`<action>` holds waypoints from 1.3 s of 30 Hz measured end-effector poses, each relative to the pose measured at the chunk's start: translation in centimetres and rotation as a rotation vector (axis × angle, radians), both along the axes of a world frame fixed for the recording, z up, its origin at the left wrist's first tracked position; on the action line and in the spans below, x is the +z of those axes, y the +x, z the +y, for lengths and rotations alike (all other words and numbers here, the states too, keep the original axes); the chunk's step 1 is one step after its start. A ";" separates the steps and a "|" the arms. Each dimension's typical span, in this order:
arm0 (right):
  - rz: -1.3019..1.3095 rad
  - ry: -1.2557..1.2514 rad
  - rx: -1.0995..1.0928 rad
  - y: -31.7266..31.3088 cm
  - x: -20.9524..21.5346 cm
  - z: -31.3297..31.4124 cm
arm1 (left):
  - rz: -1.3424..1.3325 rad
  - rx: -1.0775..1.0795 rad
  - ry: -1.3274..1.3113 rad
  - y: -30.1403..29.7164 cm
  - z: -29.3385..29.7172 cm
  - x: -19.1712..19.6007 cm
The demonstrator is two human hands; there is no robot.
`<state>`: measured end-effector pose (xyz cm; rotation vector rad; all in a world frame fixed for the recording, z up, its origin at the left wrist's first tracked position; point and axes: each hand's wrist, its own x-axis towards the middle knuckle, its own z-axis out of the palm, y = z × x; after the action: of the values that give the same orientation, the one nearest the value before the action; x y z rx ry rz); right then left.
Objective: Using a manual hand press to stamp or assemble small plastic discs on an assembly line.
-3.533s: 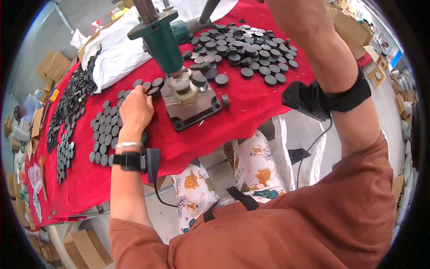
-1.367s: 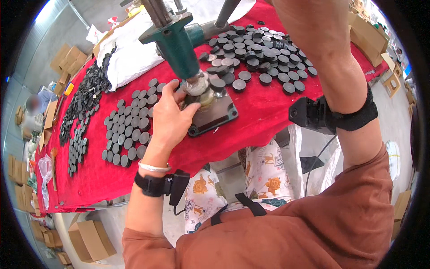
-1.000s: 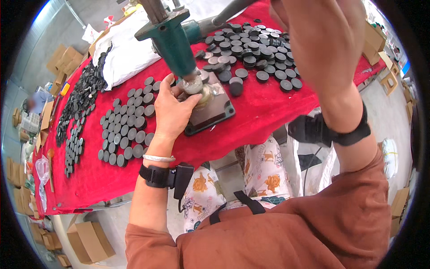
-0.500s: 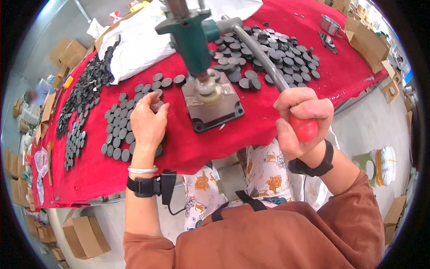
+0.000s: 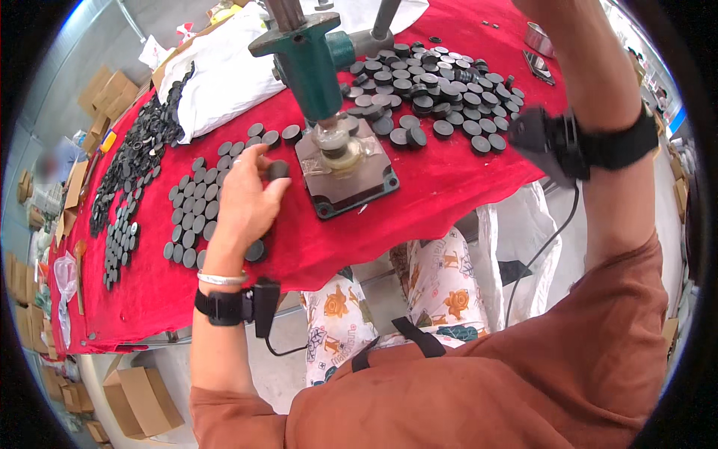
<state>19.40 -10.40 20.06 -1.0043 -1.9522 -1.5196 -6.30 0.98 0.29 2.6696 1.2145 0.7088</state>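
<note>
Black disc point(image 5: 279, 170), pinched by left hand point(image 5: 247, 196), clears press plate's point(image 5: 350, 185) edge; right grip unseen.

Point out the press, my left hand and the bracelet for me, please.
Press point(image 5: 313, 75): head view, on its green body.
Left hand point(image 5: 244, 200): head view, on the back of the hand.
Bracelet point(image 5: 222, 280): head view, on the front of its silvery band.
</note>
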 end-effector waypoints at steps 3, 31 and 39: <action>0.176 0.007 0.074 0.3 -0.3 0.9 | -0.392 -0.137 -0.448 2.6 -2.1 -0.2; 0.831 -0.314 0.736 -2.1 -16.5 -7.1 | -0.087 0.092 -0.013 -3.4 -6.2 0.1; 0.535 -0.181 0.296 -1.9 -4.4 -4.3 | 0.173 0.038 0.091 -4.1 -5.7 -1.0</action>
<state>17.51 -14.69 15.68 -1.0110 -1.7655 -0.8178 -10.43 -4.77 -0.71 2.8410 1.3064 0.5603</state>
